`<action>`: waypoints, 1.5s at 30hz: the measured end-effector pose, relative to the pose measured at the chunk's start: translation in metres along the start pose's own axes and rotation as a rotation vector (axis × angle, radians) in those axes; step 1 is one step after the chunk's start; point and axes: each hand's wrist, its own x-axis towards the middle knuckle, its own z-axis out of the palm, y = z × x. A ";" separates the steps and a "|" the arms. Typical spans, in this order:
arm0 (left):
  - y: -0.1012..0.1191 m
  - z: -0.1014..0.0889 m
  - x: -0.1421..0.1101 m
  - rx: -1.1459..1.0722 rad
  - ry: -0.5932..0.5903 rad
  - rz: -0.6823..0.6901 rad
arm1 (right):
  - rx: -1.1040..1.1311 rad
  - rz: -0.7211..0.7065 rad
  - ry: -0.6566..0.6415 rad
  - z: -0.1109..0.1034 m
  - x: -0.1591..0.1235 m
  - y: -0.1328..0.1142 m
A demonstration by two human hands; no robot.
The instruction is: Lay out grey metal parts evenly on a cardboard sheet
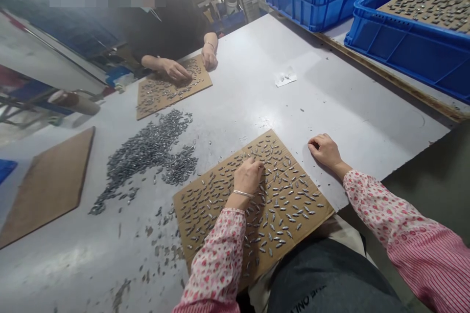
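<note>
Our grey worktop (341, 107) carries blue plastic crates (400, 46) at the far right and, before us, a cardboard sheet (307, 190) dotted with small grey metal pieces (279, 205), a loose heap (147, 156) beside it. Our left hand (247, 176) curls down onto the pieces, though we cannot tell whether it has hold of one. Our right hand (325, 151) rests empty and loosely curled on the worktop, just beside the sheet.

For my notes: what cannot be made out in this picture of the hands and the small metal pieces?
Head view:
Under the left hand: the fingers hide whether it holds a piece.
The small metal pieces: too small to show exact shape.
The right blue crate: cut off by the top and right edges.
</note>
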 end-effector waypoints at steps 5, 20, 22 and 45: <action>-0.001 -0.002 0.003 -0.036 -0.009 0.001 | 0.008 0.013 -0.007 0.000 0.000 -0.001; 0.000 -0.001 0.014 -0.030 -0.005 0.022 | 0.028 0.023 -0.015 -0.001 0.000 -0.003; -0.003 -0.003 0.013 -0.046 0.013 0.008 | 0.031 0.020 -0.016 -0.001 0.000 -0.003; 0.007 0.003 0.047 0.053 -0.011 0.028 | 0.024 0.025 -0.015 0.006 -0.002 0.003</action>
